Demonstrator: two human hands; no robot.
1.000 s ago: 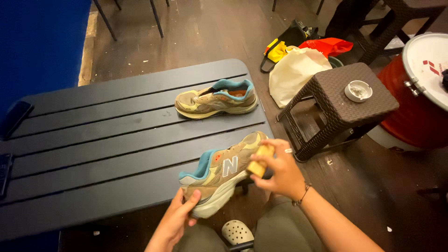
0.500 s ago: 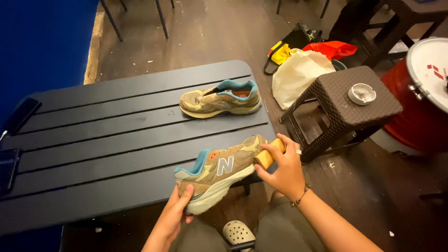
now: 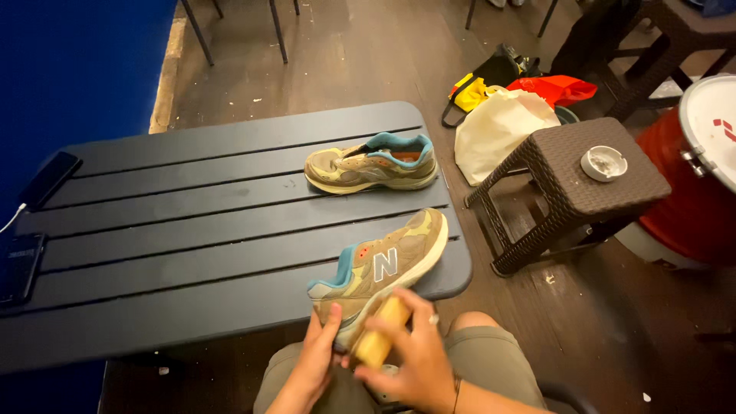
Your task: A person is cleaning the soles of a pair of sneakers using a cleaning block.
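Observation:
A tan sneaker (image 3: pixel 383 264) with a teal lining lies tilted over the near edge of the dark blue slatted table (image 3: pixel 176 245). My left hand (image 3: pixel 318 356) grips its heel from below. My right hand (image 3: pixel 410 356) holds a yellowish wooden brush (image 3: pixel 379 333) against the sole near the heel. The matching sneaker (image 3: pixel 372 163) rests on its side farther back on the table, untouched.
Two phones (image 3: pixel 47 180) lie at the table's left end, one on a cable. A brown wicker stool (image 3: pixel 571 184) with a round ashtray (image 3: pixel 603 162) stands to the right, then a red drum (image 3: pixel 701 169). Bags (image 3: pixel 498 130) sit on the wooden floor behind it.
My right hand and the brush have slid from the sneaker's toe down to its heel end. The sneaker has shifted slightly, with its toe now farther onto the table.

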